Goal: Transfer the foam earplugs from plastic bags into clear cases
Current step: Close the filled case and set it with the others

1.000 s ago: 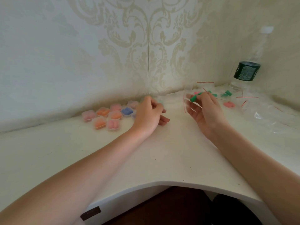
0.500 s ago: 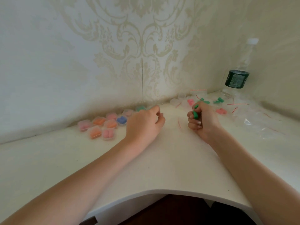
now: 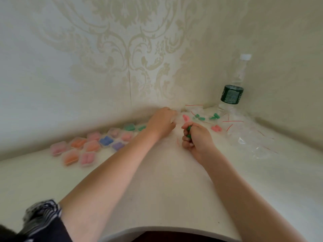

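Green earplugs (image 3: 188, 132) gripped in right hand (image 3: 197, 138), fingers curled tight around them, fist resting on desk (image 3: 157, 198) near its middle rear. Green tips visible above and between curled fingers.

Left hand (image 3: 161, 122) extended toward rear corner, fingertips at a clear case (image 3: 177, 119) just left of a loose pink earplug (image 3: 185, 117). Cannot tell whether fingers pinch the case or merely touch it; blurred there.

Filled cases (image 3: 87, 147) clustered on desk to the left: pink, orange, blue, purple, with two green ones nearest left wrist. Left forearm crosses in front of the cluster's right edge, hiding part of it.

Bags (image 3: 251, 137) with red seal lines heaped on the right, clear and crumpled. More green earplugs (image 3: 206, 117) and a pink pair (image 3: 216, 128) lying among bags behind right hand. One red-edged bag (image 3: 178, 141) flat on desk between the hands, faint.

Bottle (image 3: 233, 88) upright in the right rear corner, dark green label, white cap, well apart from both hands. Patterned wallpaper (image 3: 131, 58) behind. Striped sleeve (image 3: 42, 217) at lower left.

Compared with half a second ago: left hand moved forward and right, from beside the filled cases to the rear corner. Right hand kept the same closed grip in much the same place. More of the case cluster now exposed, including the green cases.
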Tool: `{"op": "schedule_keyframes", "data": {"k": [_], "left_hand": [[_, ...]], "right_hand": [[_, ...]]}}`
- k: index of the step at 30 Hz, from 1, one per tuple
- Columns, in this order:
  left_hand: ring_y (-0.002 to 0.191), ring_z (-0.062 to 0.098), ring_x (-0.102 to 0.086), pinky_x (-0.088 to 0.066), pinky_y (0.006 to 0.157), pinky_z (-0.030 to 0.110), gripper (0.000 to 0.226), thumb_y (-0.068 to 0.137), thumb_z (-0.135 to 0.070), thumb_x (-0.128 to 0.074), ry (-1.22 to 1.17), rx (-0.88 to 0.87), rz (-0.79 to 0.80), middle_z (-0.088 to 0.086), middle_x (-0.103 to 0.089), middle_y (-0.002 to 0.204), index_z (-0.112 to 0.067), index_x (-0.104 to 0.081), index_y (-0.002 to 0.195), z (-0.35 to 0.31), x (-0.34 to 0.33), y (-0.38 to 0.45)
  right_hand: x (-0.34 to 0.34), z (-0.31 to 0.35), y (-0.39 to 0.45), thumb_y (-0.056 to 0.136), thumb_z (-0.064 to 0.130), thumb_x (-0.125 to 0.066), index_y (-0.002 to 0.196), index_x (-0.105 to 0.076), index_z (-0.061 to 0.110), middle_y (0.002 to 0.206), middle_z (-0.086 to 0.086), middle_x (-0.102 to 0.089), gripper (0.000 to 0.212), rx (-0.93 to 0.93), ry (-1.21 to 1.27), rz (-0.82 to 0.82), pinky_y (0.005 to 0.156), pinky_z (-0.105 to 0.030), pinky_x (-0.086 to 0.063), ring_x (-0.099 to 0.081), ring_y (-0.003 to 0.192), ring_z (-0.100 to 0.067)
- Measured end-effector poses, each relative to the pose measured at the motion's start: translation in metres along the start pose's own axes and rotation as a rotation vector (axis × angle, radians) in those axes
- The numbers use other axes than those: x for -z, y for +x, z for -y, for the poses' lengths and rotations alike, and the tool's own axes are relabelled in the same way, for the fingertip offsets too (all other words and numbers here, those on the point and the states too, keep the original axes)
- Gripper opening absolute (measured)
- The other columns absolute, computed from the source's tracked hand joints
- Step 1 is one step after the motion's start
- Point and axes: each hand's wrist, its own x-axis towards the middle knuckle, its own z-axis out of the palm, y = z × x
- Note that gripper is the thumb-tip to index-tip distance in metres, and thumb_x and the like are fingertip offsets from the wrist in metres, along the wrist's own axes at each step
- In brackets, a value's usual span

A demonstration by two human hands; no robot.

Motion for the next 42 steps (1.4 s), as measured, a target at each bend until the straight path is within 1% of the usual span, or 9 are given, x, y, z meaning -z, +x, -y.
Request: {"op": "schedule_keyframes", "data": {"k": [3,7,18,23,26,31,36,39,42], "left_hand": [[0.114,0.031,-0.052,-0.044,0.093,0.04,0.025,0.087,-0.011,-0.052,0.073,-0.091,0.103,0.016,-0.057,0.12,-0.002,-0.062,0.107,-0.003,-0.008,0.013],[0.131,0.028,-0.041,-0.038,0.104,0.042,0.043,0.091,-0.009,-0.038,0.219,-0.071,0.225,0.01,-0.045,0.142,-0.014,-0.047,0.133,-0.008,-0.017,0.019],[0.12,0.024,-0.052,-0.031,0.099,0.022,0.035,0.083,-0.003,-0.062,-0.217,0.126,-0.035,0.011,-0.062,0.125,-0.004,-0.064,0.118,0.016,-0.002,0.003],[0.088,0.021,-0.061,-0.048,0.071,0.027,0.026,0.088,-0.009,-0.061,-0.581,0.266,-0.219,0.008,-0.065,0.097,-0.012,-0.049,0.111,0.007,0.017,-0.018],[0.071,0.017,-0.065,-0.054,0.055,0.024,0.024,0.085,-0.008,-0.068,-0.823,0.29,-0.253,0.009,-0.067,0.083,-0.012,-0.047,0.095,-0.003,0.029,-0.039],[0.063,0.01,-0.06,-0.053,0.055,0.028,0.024,0.076,-0.017,-0.078,-0.639,0.15,-0.234,-0.002,-0.068,0.075,-0.021,-0.06,0.092,-0.009,0.033,-0.073],[0.059,-0.011,-0.054,-0.039,0.056,0.008,0.023,0.079,-0.01,-0.075,-0.417,0.06,-0.31,-0.016,-0.058,0.069,-0.012,-0.063,0.098,-0.01,0.041,-0.097],[0.062,0.003,-0.053,-0.036,0.055,0.011,0.015,0.079,-0.01,-0.074,-0.329,0.064,-0.358,-0.012,-0.058,0.072,-0.01,-0.062,0.088,-0.003,0.041,-0.105],[0.069,0.014,-0.061,-0.044,0.061,0.017,0.019,0.075,-0.01,-0.078,-0.414,0.091,-0.349,-0.005,-0.066,0.075,-0.014,-0.061,0.08,0.003,0.035,-0.106]], "right_hand": [[-0.001,0.001,0.004,0.087,-0.002,-0.026,0.089,-0.056,0.016,0.06,-0.002,-0.037,0.035,-0.043,0.04,-0.016,0.034,-0.015,-0.016,-0.025,0.041,-0.009],[-0.001,0.002,0.004,0.088,-0.001,-0.027,0.073,-0.05,0.012,0.061,-0.003,-0.038,0.03,-0.072,0.06,-0.028,0.034,-0.015,-0.015,-0.026,0.043,-0.011],[-0.003,-0.002,0.007,0.083,-0.005,-0.03,0.094,-0.041,0.012,0.065,-0.006,-0.037,0.023,-0.072,-0.039,0.06,0.034,-0.019,-0.019,-0.027,0.045,-0.012],[-0.003,0.0,0.006,0.09,0.016,-0.038,0.096,-0.037,0.015,0.059,0.0,-0.037,0.006,-0.036,-0.047,0.095,0.037,-0.021,-0.021,-0.027,0.042,-0.01],[0.001,0.0,0.002,0.101,0.022,-0.037,0.077,-0.047,0.011,0.06,0.0,-0.036,0.028,0.129,-0.206,0.07,0.04,-0.02,-0.026,-0.03,0.044,-0.009],[0.003,-0.001,0.001,0.101,0.011,-0.035,0.091,-0.066,0.019,0.076,-0.003,-0.044,0.034,0.358,-0.389,0.124,0.052,-0.021,-0.036,-0.04,0.059,-0.01],[-0.01,-0.005,-0.011,0.1,0.033,-0.042,0.1,-0.065,0.019,0.064,0.009,-0.043,0.027,0.388,-0.585,0.213,0.055,-0.027,-0.035,-0.04,0.052,-0.009],[-0.014,-0.006,-0.02,0.09,0.052,-0.053,0.089,-0.063,0.022,0.066,0.01,-0.047,0.032,0.373,-0.737,0.249,0.056,-0.024,-0.034,-0.043,0.056,-0.009],[-0.015,-0.008,-0.022,0.088,0.048,-0.059,0.089,-0.065,0.018,0.064,0.008,-0.046,0.031,0.42,-0.765,0.23,0.055,-0.024,-0.034,-0.041,0.054,-0.009]]}}
